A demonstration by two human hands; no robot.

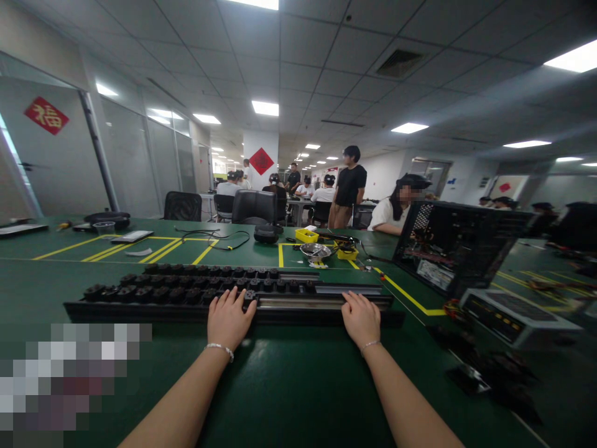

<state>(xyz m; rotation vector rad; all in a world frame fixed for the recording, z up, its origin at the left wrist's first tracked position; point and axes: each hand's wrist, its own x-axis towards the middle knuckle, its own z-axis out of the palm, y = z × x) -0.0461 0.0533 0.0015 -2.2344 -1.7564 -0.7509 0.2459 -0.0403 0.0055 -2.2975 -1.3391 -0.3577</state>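
At the far left of the frame, on the green table (298,386), lie a flat dark device (21,229), a black round object (108,219) with a clear cup (104,228) in front of it, and a tablet (132,236) resting on yellow floor-style lines. Lower left is a blurred patch that cannot be read.

Across the middle of the frame runs a long black rail assembly (233,295), its left and centre rows filled with small black caps, its right end showing bare metal track. The left hand (229,320) rests on the near edge of the rail at centre, fingers spread and laid flat over the caps, gripping nothing. The right hand (360,318), right of centre, has its fingers close together, tips touching the bare track; it holds nothing either. Each wrist wears a thin bracelet.

Behind the rail lie a black cable (219,238), a black headset-like object (267,234), a yellow tray (306,235) and a metal bowl (315,251). At right stands an open computer case (454,246), with a grey box (513,314) before it. Seated and standing people fill the background.
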